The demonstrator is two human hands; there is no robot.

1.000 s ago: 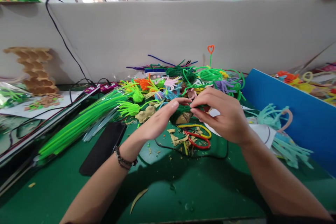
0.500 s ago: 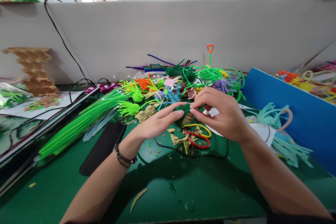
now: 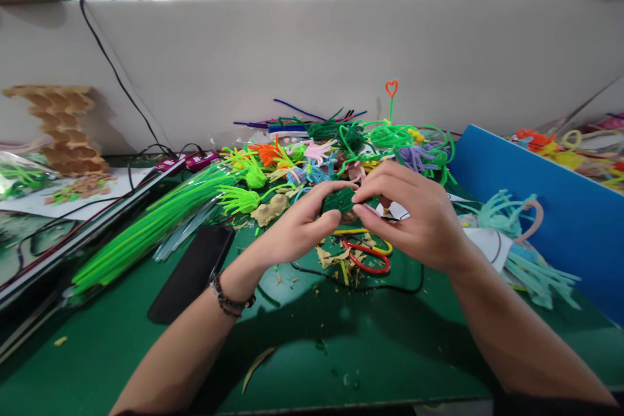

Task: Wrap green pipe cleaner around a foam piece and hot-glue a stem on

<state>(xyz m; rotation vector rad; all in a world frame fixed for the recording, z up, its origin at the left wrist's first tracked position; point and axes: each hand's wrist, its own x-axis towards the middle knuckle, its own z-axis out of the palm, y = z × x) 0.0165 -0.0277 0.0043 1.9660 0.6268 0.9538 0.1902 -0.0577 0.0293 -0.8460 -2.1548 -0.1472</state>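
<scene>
We note the left hand (image 3: pixel 297 224) and right hand (image 3: pixel 414 214) now pinch one dark green wad (image 3: pixel 340 200) between their fingertips, above the mat (image 3: pixel 341 338). Half a second ago the left fingers lay flatter; they have curled in, so we judge the shaping continues. Scissors (image 3: pixel 365 257) lie just below.

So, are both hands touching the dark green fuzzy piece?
Touching. The head view shows the left hand and right hand pinching the dark green piece between their fingertips, with no gap visible on either side.
</scene>
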